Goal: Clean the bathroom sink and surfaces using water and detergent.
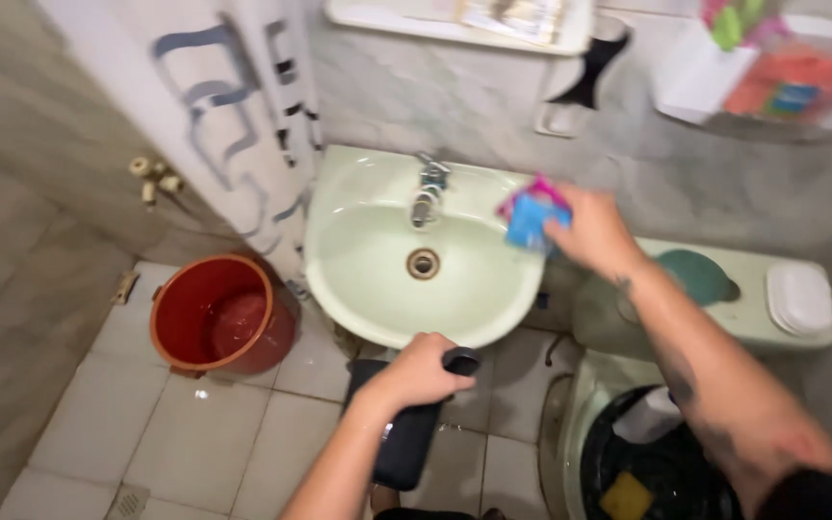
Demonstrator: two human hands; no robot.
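Hands at a pale green washbasin (377, 289), as I watch through the head camera looking down into a small tiled bathroom. The right hand (589, 231) reaches out over the basin's right rim, its fingers pinched together on a small blue and pink packet (530, 217) — the packet sits at the fingertips, just above the rim and to the right of the chrome tap (428, 193). The left hand (421, 371) is lower, in front of the basin's near edge, wrapped around the neck of a dark bottle (406, 438); the fingers curl fully round it, and the bottle's black cap (461, 361) pokes out just past the knuckles. The bottle's body hangs down below the hand, over the floor tiles.

To the left of the basin stands a red bucket (185, 299) with water in it, on the white tiled floor, beneath a patterned shower curtain (233, 116). To the right is a toilet cistern (753, 308) in the same pale green, with a teal dish (695, 274) and a white soap box (801, 299) on its lid. I cannot tell what the packet contains — it is blurred.
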